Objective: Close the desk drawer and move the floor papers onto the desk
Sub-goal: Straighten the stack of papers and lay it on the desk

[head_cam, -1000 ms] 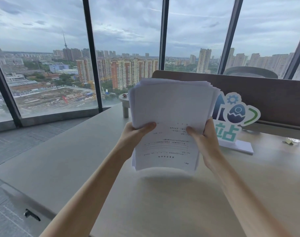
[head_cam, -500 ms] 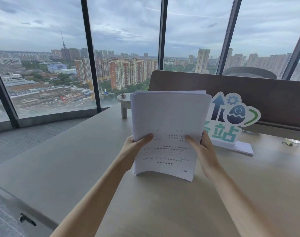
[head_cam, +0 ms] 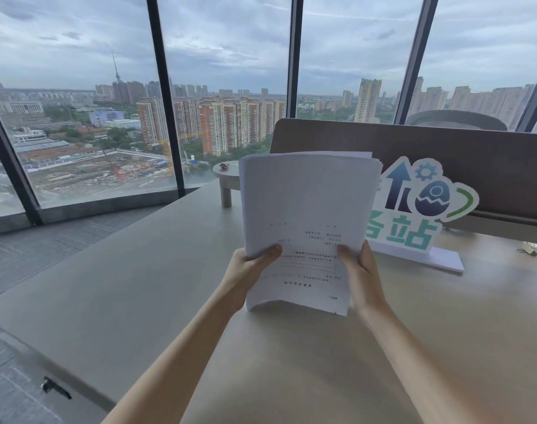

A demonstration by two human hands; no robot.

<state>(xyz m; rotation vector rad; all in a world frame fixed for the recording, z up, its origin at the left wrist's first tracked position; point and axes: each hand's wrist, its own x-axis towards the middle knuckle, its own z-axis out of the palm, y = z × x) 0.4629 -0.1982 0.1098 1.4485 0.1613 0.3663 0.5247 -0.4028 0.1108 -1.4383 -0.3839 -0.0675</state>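
Observation:
A stack of white printed papers (head_cam: 307, 209) stands almost upright over the light desk top (head_cam: 145, 286), its lower edge touching or just above the surface. My left hand (head_cam: 250, 267) grips the stack's left edge, thumb on the front sheet. My right hand (head_cam: 357, 270) grips its right edge the same way. At the desk's lower left a dark drawer handle (head_cam: 54, 387) shows below the desk edge; whether the drawer is closed I cannot tell.
A cut-out sign (head_cam: 420, 209) with an arrow, gear and egg stands right behind the papers. A small round stool-like stand (head_cam: 226, 179) sits at the desk's far end. A brown divider panel (head_cam: 444, 154) borders the back. Floor-to-ceiling windows lie beyond; grey carpet (head_cam: 31, 255) is at left.
The stack came down from mid-air and was squared up, its fanned top edges now aligned, with its lower edge brought to the desk. Both hands kept their grip.

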